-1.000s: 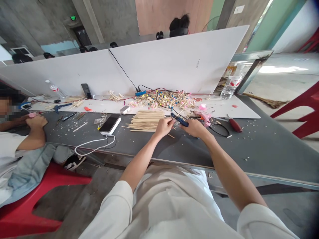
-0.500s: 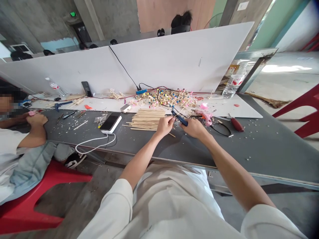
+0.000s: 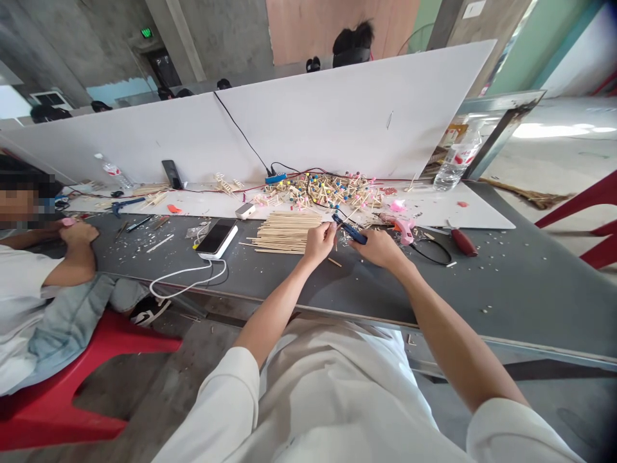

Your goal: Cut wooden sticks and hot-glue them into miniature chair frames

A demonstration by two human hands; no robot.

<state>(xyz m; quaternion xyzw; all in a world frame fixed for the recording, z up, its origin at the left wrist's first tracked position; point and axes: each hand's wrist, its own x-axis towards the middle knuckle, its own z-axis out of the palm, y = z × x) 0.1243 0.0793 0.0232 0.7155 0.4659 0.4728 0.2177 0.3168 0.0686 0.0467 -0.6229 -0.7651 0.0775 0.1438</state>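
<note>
While the left grip [image 3: 320,242] pinches a stick [image 3: 354,213], the right grip [image 3: 380,247] encloses blue pliers [image 3: 355,233].

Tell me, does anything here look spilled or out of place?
Yes: pale scraps litter the grey tabletop, making it look untidy, and one stick piece lies slanted near the left hand, apart from the roughly parallel pile of sticks.

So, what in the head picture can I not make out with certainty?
Head view:
Rear of the blue tool: covered by the right hand.
Right ends of some pale sticks: behind the left hand.
Pink piece at the co-worker's hand: too small.
Rightmost red chair: cut off by edge.
</note>
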